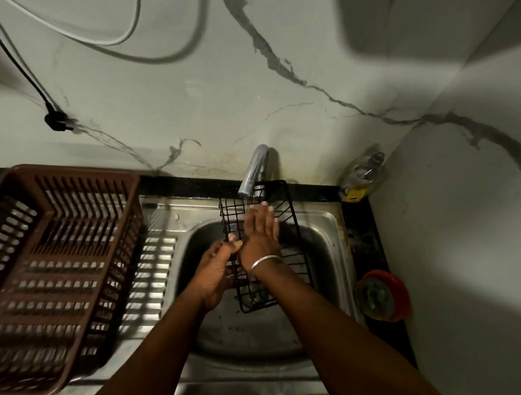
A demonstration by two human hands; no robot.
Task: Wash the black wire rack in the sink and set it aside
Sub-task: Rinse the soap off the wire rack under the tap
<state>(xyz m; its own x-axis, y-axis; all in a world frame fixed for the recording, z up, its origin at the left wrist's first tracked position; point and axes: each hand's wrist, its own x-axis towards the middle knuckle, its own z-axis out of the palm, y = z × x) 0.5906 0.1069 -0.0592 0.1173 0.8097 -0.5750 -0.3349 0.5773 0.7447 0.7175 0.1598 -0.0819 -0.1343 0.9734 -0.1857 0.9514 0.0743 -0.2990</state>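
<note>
The black wire rack [262, 246] and tap [253, 172] crowd the sink's [327, 232] far end; its near basin lies open.

Dim greenish light, hard shadows across the wall [291, 77], wide-angle bending at edges, soft blur throughout

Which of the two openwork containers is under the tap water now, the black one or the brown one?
The black wire rack, held over the sink by both hands. The brown plastic basket sits apart on the drainboard to the left, untouched.
</note>
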